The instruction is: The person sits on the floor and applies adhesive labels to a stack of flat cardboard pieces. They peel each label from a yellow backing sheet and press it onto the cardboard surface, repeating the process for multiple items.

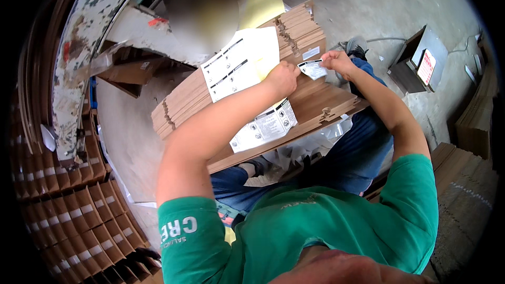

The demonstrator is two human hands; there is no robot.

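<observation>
A small white label (pixel 314 70) with a black band is stretched between my hands above the cardboard. My right hand (pixel 339 64) pinches its right edge. My left hand (pixel 284 79) is closed at its left corner, fingertips pinched together there. Beneath both hands lies a thick stack of flat brown cardboard (pixel 321 100), with notched edges, across my lap. White sheets of printed labels (pixel 239 55) rest on the stack under my left forearm, and their lower part (pixel 265 126) shows below the arm. Another small label (pixel 311 52) sits on the cardboard just beyond my right hand.
Cardboard dividers in rows (pixel 68 215) fill the lower left. A worn, paint-chipped board (pixel 92 37) stands at upper left. A dark box with a grey face (pixel 421 63) sits on the floor at right, near more cardboard stacks (pixel 463 194). Something yellow (pixel 260 8) lies beyond the stack.
</observation>
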